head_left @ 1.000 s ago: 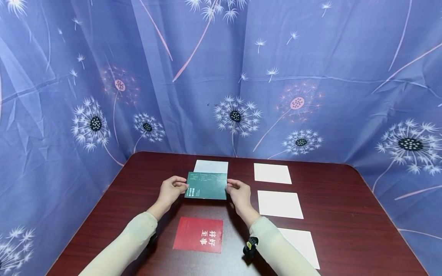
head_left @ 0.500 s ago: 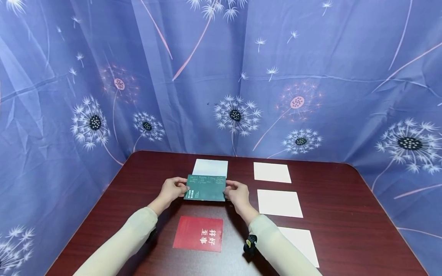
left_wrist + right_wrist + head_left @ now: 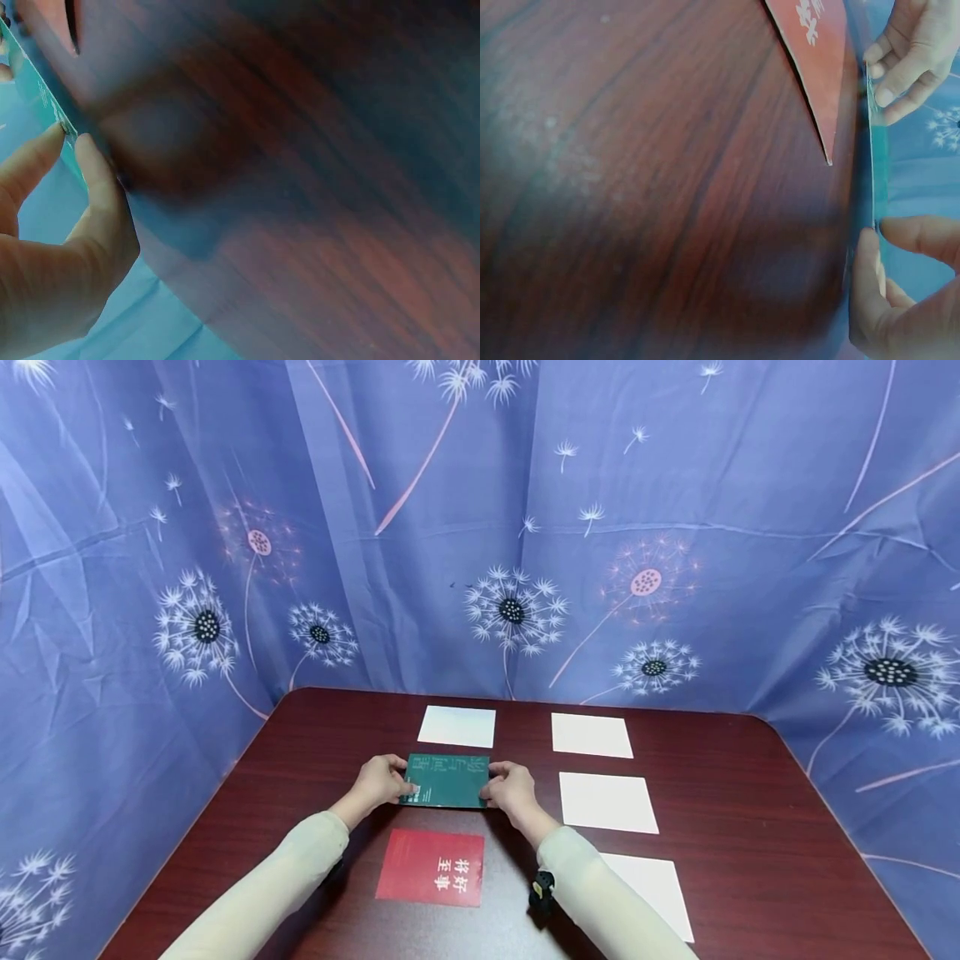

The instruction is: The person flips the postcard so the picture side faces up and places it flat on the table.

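Observation:
A green card [image 3: 447,781] with pale printed characters is held between both hands near the middle of the table. My left hand [image 3: 381,779] pinches its left edge, thumb on the upper face. At the opposite edge, my right hand [image 3: 512,789] pinches it the same way. The right wrist view shows the green card [image 3: 879,165] nearly edge-on, with thumb and fingers on either side of it. Closer to me lies a red card [image 3: 431,868] with white characters. Just beyond the green card is a white card [image 3: 457,727], lying flat and apart from it.
A column of white cards lies on the right: a far one [image 3: 592,735], a middle one [image 3: 609,803] and a near one [image 3: 652,893], partly hidden by my right sleeve. The dark red wooden table [image 3: 750,827] meets a blue dandelion-print curtain [image 3: 420,610] behind.
Both hands have brought the green card toward me and lower. It overlapped the far white card in view earlier; that card now shows whole. The red card has not moved.

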`<state>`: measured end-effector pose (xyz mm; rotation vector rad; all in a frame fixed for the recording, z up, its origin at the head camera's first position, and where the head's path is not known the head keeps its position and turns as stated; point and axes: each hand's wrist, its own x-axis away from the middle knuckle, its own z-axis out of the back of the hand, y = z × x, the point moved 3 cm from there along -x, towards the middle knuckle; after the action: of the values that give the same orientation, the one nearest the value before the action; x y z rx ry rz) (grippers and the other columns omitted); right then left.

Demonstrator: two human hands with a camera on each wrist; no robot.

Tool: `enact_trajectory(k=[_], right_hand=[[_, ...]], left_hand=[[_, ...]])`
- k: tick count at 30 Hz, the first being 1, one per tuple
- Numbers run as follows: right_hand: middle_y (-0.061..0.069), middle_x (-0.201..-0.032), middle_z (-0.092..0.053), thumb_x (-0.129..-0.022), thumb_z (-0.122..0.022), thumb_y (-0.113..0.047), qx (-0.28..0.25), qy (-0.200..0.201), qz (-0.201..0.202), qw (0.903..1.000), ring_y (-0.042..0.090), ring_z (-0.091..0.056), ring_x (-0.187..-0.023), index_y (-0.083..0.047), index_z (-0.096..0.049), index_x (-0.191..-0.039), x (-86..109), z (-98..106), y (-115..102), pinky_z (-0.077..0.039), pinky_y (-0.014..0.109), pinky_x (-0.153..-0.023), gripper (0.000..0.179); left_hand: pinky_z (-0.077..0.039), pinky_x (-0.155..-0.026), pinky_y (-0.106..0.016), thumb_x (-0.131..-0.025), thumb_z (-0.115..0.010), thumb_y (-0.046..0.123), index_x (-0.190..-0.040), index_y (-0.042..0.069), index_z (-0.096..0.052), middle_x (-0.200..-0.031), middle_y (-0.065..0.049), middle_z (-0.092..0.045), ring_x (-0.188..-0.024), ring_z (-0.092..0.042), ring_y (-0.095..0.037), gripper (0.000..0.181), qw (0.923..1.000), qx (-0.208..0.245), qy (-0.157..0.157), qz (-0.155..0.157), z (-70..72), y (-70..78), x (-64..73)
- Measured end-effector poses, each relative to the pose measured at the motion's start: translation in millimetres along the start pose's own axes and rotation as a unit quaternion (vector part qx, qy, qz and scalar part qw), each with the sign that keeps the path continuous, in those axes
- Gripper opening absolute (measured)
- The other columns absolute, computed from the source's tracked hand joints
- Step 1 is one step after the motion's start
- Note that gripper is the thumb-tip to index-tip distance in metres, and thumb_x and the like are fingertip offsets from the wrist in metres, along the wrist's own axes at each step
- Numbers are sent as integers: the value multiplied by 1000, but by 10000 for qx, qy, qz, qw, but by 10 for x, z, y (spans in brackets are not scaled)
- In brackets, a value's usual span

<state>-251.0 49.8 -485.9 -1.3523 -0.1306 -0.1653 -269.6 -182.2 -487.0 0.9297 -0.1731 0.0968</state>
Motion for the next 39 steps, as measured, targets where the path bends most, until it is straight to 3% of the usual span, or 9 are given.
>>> enact_trajectory(k=[6,9,21,27,30,35,37,39], right_hand=[[19,-89,-65,-70,-69,15,533,75,-128,9985,22,-65,-57,8,-59,-120,13,-24,-1,-57,31,-54,51],[19,-89,-65,-69,-71,15,789,167,-131,9967,21,-63,-52,8,-60,-118,14,-32,-22,-56,31,-51,51],[12,-76,-64,-72,-73,9,1470,127,-74,9890,16,-61,-53,5,-60,-119,-23,-60,-48,-51,29,-52,49],[16,-89,-64,-73,-74,5,1842,-78,-62,9828,15,-53,-53,3,-58,-117,-23,-65,-54,-43,28,-52,46],[16,-91,-60,-73,-73,5,1907,-162,-97,9815,15,-46,-51,2,-56,-115,-32,-63,-40,-40,28,-51,45],[10,-70,-56,-71,-72,8,1778,-301,-151,9835,14,-46,-48,3,-53,-113,-48,-57,-34,-41,27,-49,47],[12,-71,-58,-71,-72,8,1721,-359,-158,9843,14,-48,-48,4,-52,-112,-50,-53,-49,-44,28,-50,46],[16,-83,-58,-72,-73,7,1727,-432,-154,9839,15,-53,-49,4,-52,-111,-60,-53,-57,-49,28,-51,45]], left_hand=[[-53,-53,-31,-75,-80,4,-118,-8,-59,-66,-7,-59,-47,-57,-15,50,9979,-607,62,-198,-26,33,13],[-52,-54,-30,-75,-80,5,-119,-7,-58,-65,-7,-60,-47,-57,-15,52,9964,-813,95,-237,-32,49,5],[-48,-48,-28,-78,-78,4,-123,-9,-55,-63,-8,-59,-48,-56,-16,52,9958,-897,94,-179,-50,66,14],[-51,-51,-29,-78,-79,4,-124,-7,-56,-71,-11,-62,-51,-60,-17,52,9949,-1003,126,-56,-59,65,10],[-53,-52,-30,-77,-79,4,-122,-6,-57,-78,-13,-63,-52,-61,-17,51,9946,-1023,122,-76,-70,66,4],[-53,-51,-30,-76,-80,4,-118,-6,-56,-85,-16,-62,-51,-61,-17,50,9935,-1129,36,-144,-79,75,-16],[-53,-50,-30,-75,-80,4,-117,-6,-55,-87,-16,-61,-51,-60,-17,50,9929,-1178,-22,-176,-74,85,-23],[-53,-50,-29,-76,-79,5,-117,-7,-54,-88,-16,-60,-52,-59,-17,49,9921,-1240,-102,-188,-69,93,-27]])
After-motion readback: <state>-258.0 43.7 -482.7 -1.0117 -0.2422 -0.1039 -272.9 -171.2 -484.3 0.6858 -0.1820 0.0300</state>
